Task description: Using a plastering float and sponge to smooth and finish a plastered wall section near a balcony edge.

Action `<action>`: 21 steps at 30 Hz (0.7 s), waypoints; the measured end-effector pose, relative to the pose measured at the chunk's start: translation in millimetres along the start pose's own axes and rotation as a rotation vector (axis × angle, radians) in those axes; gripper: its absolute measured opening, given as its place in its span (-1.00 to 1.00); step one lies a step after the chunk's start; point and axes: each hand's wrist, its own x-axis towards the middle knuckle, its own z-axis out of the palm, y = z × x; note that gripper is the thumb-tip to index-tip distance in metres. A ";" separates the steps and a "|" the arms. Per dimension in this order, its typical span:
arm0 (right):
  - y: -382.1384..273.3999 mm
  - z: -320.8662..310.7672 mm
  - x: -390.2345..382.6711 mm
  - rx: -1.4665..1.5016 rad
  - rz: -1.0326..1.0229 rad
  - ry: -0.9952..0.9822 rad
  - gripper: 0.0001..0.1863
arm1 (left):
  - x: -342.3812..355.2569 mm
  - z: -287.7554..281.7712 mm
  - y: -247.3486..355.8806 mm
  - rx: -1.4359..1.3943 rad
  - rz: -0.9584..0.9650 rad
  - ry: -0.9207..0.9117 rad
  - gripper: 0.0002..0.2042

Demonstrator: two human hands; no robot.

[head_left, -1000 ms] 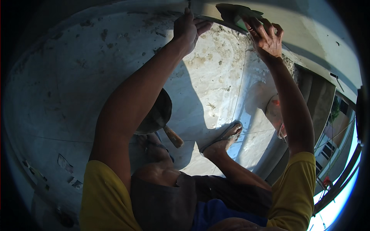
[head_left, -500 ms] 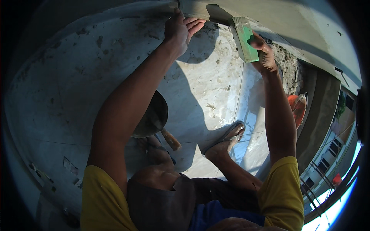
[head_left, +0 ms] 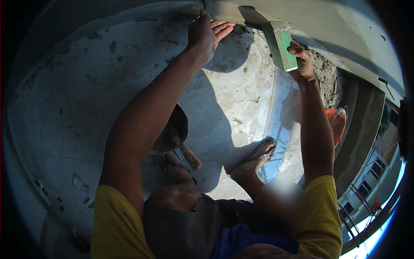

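Observation:
My left hand is at the foot of the wall, fingers stretched out and thumb raised. Its fingertips touch the lower edge of a beige tile strip set along the wall. My right hand grips a green rectangular block with a pale, worn side. The block stands near the right end of the strip, close to the wall; whether it touches either is hard to tell. My right fingers are partly hidden behind the block.
Below my left forearm sits a dark round pan with a wooden-handled tool in it. An orange bucket stands beyond my right forearm. Rubble lies along the wall at right. My sandaled foot rests on the smeared tiled floor.
My right hand and the green block have shifted slightly right. My left hand stays against the tile strip. The whole view has moved a little.

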 end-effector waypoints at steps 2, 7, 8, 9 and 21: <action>0.5 0.5 -0.5 -0.027 -0.010 0.047 -0.17 | -1.1 1.6 0.8 0.006 -0.005 0.013 -0.42; 6.1 8.1 3.0 -0.034 -0.019 0.014 -0.29 | -3.0 0.7 1.3 -0.002 0.016 0.039 -0.44; 6.4 13.8 1.6 -0.028 -0.038 0.042 -0.28 | -3.1 1.1 1.5 0.004 0.019 0.072 -0.45; 4.7 18.6 1.4 -0.064 -0.037 0.022 -0.24 | -3.2 0.8 1.9 0.010 0.022 0.106 -0.46; 4.7 49.3 10.5 -0.173 -0.079 -0.014 -0.20 | -1.3 -18.2 11.7 0.018 0.041 0.141 -0.47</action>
